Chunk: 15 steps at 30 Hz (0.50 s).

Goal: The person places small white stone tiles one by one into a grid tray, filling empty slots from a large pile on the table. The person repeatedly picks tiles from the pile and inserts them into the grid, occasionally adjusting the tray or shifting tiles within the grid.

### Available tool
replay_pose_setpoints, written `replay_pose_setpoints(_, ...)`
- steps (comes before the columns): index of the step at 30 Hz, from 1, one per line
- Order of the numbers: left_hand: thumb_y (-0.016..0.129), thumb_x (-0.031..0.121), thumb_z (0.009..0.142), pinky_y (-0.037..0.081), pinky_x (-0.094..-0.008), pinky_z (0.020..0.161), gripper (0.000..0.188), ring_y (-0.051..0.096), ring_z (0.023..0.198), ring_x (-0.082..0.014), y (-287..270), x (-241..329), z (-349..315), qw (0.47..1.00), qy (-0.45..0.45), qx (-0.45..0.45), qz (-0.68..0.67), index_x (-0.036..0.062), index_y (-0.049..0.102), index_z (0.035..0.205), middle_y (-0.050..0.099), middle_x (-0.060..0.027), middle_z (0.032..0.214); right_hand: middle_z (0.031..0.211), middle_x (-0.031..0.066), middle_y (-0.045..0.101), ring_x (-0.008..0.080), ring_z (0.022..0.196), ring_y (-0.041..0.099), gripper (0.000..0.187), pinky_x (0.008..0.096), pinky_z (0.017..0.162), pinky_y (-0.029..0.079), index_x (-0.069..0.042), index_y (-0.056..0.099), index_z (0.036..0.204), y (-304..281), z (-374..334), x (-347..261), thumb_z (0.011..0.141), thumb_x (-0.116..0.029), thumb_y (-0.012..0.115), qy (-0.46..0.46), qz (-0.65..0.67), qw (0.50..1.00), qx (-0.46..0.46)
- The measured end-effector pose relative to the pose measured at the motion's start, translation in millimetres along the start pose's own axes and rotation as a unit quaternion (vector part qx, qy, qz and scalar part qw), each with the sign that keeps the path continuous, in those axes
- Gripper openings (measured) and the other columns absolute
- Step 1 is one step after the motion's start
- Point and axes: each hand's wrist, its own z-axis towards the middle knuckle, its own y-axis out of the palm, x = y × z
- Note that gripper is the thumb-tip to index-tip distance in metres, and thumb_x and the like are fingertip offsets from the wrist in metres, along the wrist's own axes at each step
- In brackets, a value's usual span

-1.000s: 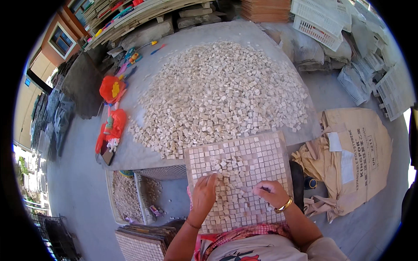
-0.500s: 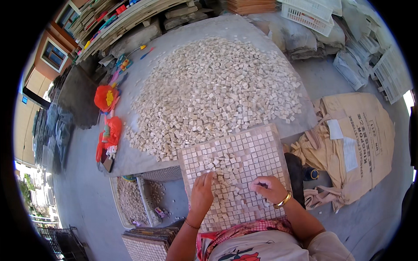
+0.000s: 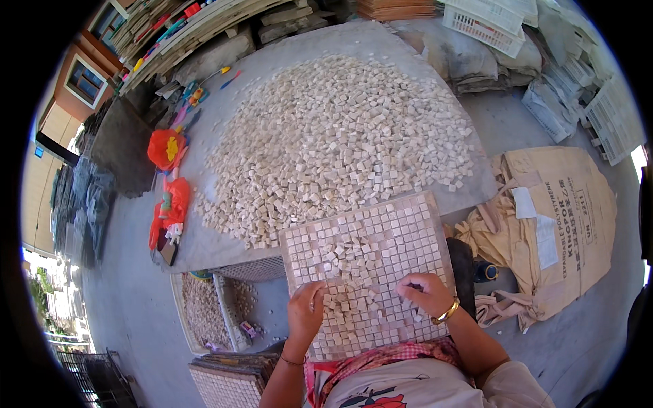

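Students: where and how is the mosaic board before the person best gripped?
Probably grip the mosaic board by its left and right rims, coming from both sides and keeping it level: it's broad and flat, with loose tiles on top that could slide.

A tan sack point(image 3: 568, 224) with dark printing lay on the grey floor point(image 3: 129, 272) at the right. White plastic crates point(image 3: 484, 31) sat on pale, filled sacks point(image 3: 469, 62) farther back. Orange-red plastic bags point(image 3: 158, 144) rested along the left edge of the surface point(image 3: 469, 204), and a white-framed window point(image 3: 86, 83) showed at upper left.

One lap board point(image 3: 431, 212), one large tile heap point(image 3: 340, 143), one bangle point(image 3: 447, 312) show
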Motion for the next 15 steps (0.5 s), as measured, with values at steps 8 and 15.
replay_pose_setpoints(8, 0.056, -0.001, 0.076, 0.046, -0.0373, 0.070, 0.022, 0.057, 0.081, -0.0306, 14, -8, 21, 0.989, 0.060, -0.010, 0.132, 0.0001, 0.057, 0.098, 0.060, -0.0140, 0.082, 0.071, 0.0026, 0.061, 0.0067, 0.061, 0.053, 0.018, 0.0218, 0.057, 0.044, -0.001, 0.063, 0.087, 6, 2, -3, 0.084, -0.017, 0.058, -0.042, 0.001, 0.999, -0.003)
replay_pose_setpoints(15, 0.053, -0.002, 0.072, 0.046, -0.0363, 0.068, 0.030, 0.055, 0.078, -0.0268, 15, -15, 31, 0.966, 0.190, -0.008, 0.177, -0.0007, 0.055, 0.102, 0.058, -0.0123, 0.084, 0.069, 0.0042, 0.062, 0.0077, 0.060, 0.054, 0.017, 0.0229, 0.057, 0.044, -0.001, 0.063, 0.085, 0, -1, 1, 0.083, -0.017, 0.059, -0.011, 0.012, 1.000, 0.008)
